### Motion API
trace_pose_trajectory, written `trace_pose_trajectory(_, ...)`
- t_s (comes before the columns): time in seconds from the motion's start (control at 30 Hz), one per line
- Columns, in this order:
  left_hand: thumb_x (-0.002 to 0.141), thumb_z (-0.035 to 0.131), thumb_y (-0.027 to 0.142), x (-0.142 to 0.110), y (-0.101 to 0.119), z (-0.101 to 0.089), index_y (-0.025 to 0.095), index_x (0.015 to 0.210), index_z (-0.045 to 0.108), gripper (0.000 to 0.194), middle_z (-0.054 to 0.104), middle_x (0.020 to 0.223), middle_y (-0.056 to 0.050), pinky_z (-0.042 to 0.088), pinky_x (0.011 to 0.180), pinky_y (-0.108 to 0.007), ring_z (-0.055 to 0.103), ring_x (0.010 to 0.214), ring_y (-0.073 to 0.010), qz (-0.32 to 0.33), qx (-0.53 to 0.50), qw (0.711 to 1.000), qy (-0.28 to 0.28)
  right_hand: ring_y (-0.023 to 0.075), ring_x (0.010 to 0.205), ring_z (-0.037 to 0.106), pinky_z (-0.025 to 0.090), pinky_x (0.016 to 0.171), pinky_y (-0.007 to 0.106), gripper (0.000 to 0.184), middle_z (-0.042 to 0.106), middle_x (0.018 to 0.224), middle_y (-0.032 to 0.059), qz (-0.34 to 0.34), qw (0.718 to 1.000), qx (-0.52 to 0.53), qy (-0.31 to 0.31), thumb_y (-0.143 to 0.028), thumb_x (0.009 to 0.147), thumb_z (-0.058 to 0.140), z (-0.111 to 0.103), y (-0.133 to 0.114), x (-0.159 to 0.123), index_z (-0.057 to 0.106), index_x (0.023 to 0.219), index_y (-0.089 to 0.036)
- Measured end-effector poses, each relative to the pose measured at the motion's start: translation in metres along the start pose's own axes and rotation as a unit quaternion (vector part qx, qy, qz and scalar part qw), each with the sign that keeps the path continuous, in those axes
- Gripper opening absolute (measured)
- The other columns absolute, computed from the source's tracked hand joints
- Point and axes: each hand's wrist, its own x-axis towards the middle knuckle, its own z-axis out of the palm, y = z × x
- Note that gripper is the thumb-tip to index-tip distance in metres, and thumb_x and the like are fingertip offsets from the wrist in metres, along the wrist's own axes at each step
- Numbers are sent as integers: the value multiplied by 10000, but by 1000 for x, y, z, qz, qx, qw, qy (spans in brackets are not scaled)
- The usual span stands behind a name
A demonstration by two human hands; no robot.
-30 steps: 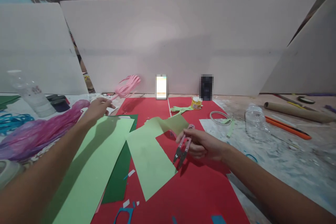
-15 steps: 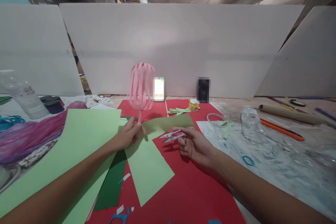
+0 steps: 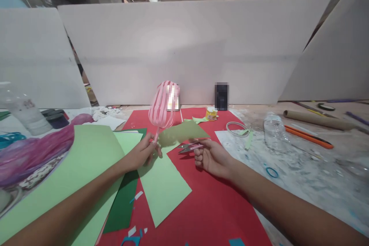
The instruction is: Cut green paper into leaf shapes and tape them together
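My left hand (image 3: 145,152) is closed around the thin stem of a pink paper-strip cage (image 3: 160,117), shaped like a whisk, which rises tilted slightly to the right. My right hand (image 3: 215,159) grips small pink-handled snips (image 3: 188,148), their blades parted and pointing left. Beneath and between the hands is a light green paper piece (image 3: 165,196), its far part curling up to the right close to the snips. It lies over a red sheet (image 3: 219,211). Larger light green sheets (image 3: 92,150) spread under my left forearm, partly covering a dark green sheet (image 3: 123,207).
Behind stands a white board (image 3: 196,54), with a blurred dark upright object (image 3: 221,96) before it. A yellow tape roll (image 3: 211,114) sits at the back. To the right are a clear bottle (image 3: 272,134), an orange cutter (image 3: 308,137) and a cardboard tube (image 3: 317,120); pink plastic (image 3: 49,146) lies left.
The pink paper cage has tipped to the right and lowered, now overlapping the bright object behind it. My left hand has shifted slightly right and down. The snips remain in my right hand.
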Motion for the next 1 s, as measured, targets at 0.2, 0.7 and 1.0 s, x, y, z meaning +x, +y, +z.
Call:
trace_pose_trajectory(0.2,948,316,467,-1,-1,-1,217,955,350,252,646,858,-20,392,483,-237,463,471,-80,-3,-11,1000,-5,91,409,458,344,474,221,310,556,491,-21,-2,1000,4,-9,-232,893,487,-1,1,0,560,1188,-169)
trace_pose_trajectory(0.7,943,321,433,-1,-2,0,221,932,348,215,657,799,-9,385,488,-241,460,468,-92,-16,-12,1000,-10,102,418,473,368,481,231,399,583,513,-13,-10,1000,-5,-1,-250,900,490,0,2,0,505,1293,-185)
trace_pose_trajectory(1.0,942,325,414,0,-1,0,226,912,339,191,661,789,-7,379,480,-236,444,466,-93,-16,-10,1000,-11,96,414,477,370,477,224,396,581,523,-18,-10,1000,-15,-14,-256,888,504,-2,3,0,521,1279,-193)
